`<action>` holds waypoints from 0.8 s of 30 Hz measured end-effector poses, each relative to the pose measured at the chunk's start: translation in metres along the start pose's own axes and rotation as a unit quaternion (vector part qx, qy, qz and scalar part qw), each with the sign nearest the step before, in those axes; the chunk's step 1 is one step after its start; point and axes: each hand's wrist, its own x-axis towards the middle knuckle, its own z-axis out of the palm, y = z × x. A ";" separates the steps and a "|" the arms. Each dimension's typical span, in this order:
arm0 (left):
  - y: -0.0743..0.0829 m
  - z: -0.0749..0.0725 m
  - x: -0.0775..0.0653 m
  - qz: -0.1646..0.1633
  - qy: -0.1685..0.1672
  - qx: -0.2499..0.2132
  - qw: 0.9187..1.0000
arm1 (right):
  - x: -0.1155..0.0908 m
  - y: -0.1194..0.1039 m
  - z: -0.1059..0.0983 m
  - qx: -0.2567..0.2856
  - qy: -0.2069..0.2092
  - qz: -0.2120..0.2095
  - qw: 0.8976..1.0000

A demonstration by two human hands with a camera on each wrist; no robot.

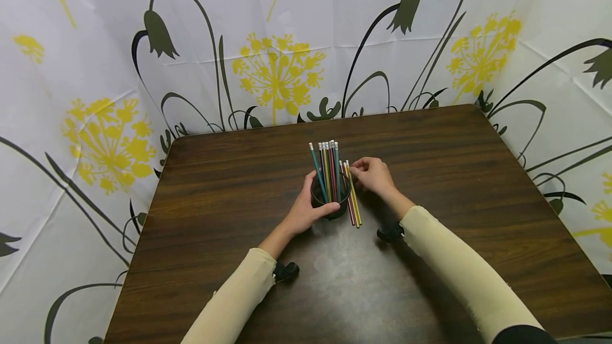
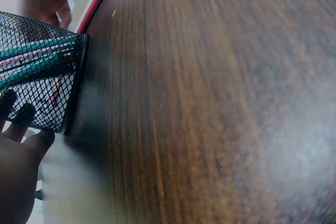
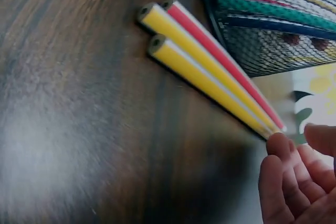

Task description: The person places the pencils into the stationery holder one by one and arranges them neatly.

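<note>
My left hand point(image 1: 303, 208) grips a black mesh pencil cup point(image 1: 340, 208), thumb across the near side and fingers round the left. Several pencils point(image 1: 330, 166) stand in the cup with their white eraser ends up, teal, dark, yellow and red among them. Right beside the cup, two yellow pencils point(image 3: 205, 80) and a red pencil point(image 3: 220, 56) lie close together on the table. At their far, eraser ends is my right hand point(image 1: 375, 177). In the right wrist view its fingertips are right at a yellow pencil's end, the thumb standing apart from them.
The dark wood-grain table point(image 1: 229, 174) extends on all sides of the cup. Behind it hangs a white curtain point(image 1: 201, 25) with yellow and grey-green flower prints, close to the table's back edge. A small black camera point(image 1: 287, 271) is strapped at the left wrist.
</note>
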 end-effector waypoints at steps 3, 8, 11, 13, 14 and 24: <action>0.000 0.000 -0.001 -0.005 -0.002 0.001 1.000 | 0.001 0.002 0.005 -0.034 -0.010 0.014 0.999; 0.002 0.001 -0.001 -0.004 -0.001 -0.004 1.000 | 0.000 0.000 0.008 -0.066 -0.017 0.038 0.997; 0.001 0.001 -0.001 -0.003 -0.002 -0.006 1.000 | 0.000 -0.002 0.008 -0.071 -0.022 0.051 0.996; -0.001 0.001 -0.001 -0.002 -0.001 -0.007 1.000 | 0.000 -0.004 0.007 -0.084 -0.027 0.057 0.995; -0.004 0.001 0.000 -0.002 0.000 -0.008 1.000 | -0.001 -0.005 0.006 -0.094 -0.027 0.059 0.993; -0.038 0.004 0.007 0.004 0.027 -0.005 1.000 | -0.003 -0.016 0.000 -0.254 -0.005 0.069 0.965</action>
